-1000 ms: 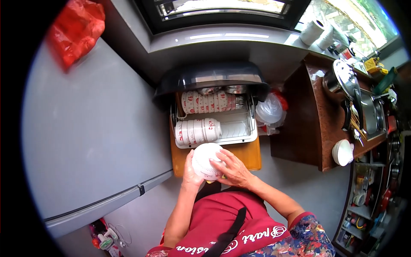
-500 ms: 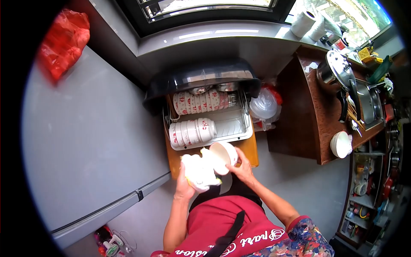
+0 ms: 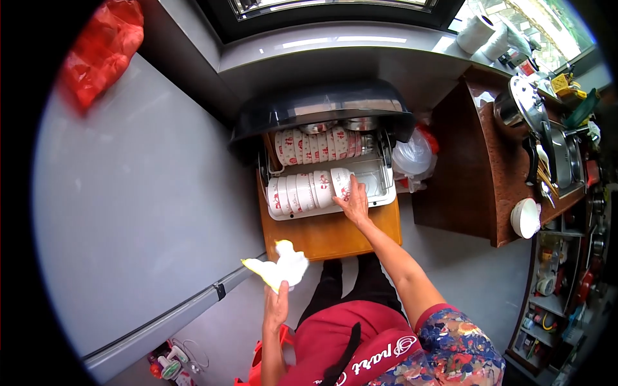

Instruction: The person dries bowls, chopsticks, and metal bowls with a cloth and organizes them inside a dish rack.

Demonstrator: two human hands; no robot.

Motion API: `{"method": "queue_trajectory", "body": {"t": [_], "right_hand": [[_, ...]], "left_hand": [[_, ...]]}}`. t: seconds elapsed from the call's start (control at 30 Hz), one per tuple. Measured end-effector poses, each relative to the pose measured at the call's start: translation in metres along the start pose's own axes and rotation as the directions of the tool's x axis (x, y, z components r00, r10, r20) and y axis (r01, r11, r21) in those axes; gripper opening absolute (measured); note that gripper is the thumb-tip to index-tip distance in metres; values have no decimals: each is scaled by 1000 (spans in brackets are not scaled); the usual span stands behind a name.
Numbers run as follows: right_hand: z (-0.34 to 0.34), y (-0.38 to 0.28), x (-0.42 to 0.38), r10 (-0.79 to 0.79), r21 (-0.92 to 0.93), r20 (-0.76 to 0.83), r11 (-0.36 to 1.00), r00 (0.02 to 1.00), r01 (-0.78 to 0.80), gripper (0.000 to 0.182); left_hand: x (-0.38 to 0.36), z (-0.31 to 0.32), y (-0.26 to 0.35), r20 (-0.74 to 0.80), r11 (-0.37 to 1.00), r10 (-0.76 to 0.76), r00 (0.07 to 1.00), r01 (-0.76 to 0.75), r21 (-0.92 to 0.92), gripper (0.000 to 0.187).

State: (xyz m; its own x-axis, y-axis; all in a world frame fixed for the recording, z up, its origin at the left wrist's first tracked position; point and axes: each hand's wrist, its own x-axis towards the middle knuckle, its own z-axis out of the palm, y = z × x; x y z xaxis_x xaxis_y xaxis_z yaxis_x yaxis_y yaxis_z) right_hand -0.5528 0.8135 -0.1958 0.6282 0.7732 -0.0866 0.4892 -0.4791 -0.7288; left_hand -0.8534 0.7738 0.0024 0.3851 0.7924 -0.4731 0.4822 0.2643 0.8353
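My right hand (image 3: 356, 204) has its fingers around a white bowl (image 3: 340, 183) with a red pattern, lying on its side at the right end of a row of nested bowls (image 3: 297, 192). That row rests along the front of a white dish rack (image 3: 302, 215). Behind it, a second stack of red-patterned bowls (image 3: 315, 147) lies sideways. Lower left, in front of the rack, a crumpled white cloth (image 3: 288, 266) with yellow edging is gripped in my left hand (image 3: 277, 307).
A dark raised lid (image 3: 322, 106) arches over the rack, which stands on a wooden surface (image 3: 309, 237). A grey cabinet (image 3: 161, 193) fills the left side. On the right, a brown counter (image 3: 479, 167) carries a pressure cooker (image 3: 518, 103) and another bowl (image 3: 525, 218) near its edge.
My right hand has carried the bowl from beside the cloth forward to the end of the front row. My left hand has moved lower and away, still with the cloth.
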Motion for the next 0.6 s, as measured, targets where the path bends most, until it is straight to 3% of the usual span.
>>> {"method": "queue_trajectory", "body": {"t": [0.1, 0.2, 0.23, 0.27, 0.33, 0.4, 0.47, 0.53, 0.57, 0.6], "right_hand": [[16, 3, 3, 18, 16, 32, 1000, 999, -19, 91], [25, 1, 7, 51, 25, 85, 998, 995, -54, 93], [26, 0, 7, 66, 22, 103, 997, 993, -69, 94], [29, 2, 6, 38, 60, 128, 997, 991, -46, 95], [29, 14, 7, 1, 118, 138, 993, 990, -18, 97], [25, 25, -4, -240, 0, -75, 971, 968, 241, 96], [-15, 13, -26, -115, 83, -36, 990, 993, 118, 80], [-70, 15, -46, -155, 129, -66, 978, 986, 163, 56], [-107, 9, -58, -123, 117, -176, 982, 977, 145, 37], [-140, 13, -67, -51, 148, -269, 985, 962, 94, 32]], "left_hand": [[-13, -15, -3, -43, 977, -39, 998, 29, -213, 46], [-25, -30, 12, 23, 760, -7, 1000, 20, -650, 55], [-27, -40, 21, 125, 753, 127, 984, -13, -658, 72], [-30, -52, 35, 233, 758, 173, 957, 21, -652, 82], [-30, -55, 58, 166, 747, 344, 924, -163, -645, 82], [-27, -46, 77, -52, 822, 296, 954, -282, -494, 71], [-11, -39, 96, -204, 855, 363, 909, -412, -316, 68], [8, -28, 114, -304, 839, 456, 836, -518, -167, 66], [16, -23, 124, -337, 820, 504, 795, -564, -103, 64], [23, -18, 134, -371, 798, 546, 751, -601, -44, 63]]}}
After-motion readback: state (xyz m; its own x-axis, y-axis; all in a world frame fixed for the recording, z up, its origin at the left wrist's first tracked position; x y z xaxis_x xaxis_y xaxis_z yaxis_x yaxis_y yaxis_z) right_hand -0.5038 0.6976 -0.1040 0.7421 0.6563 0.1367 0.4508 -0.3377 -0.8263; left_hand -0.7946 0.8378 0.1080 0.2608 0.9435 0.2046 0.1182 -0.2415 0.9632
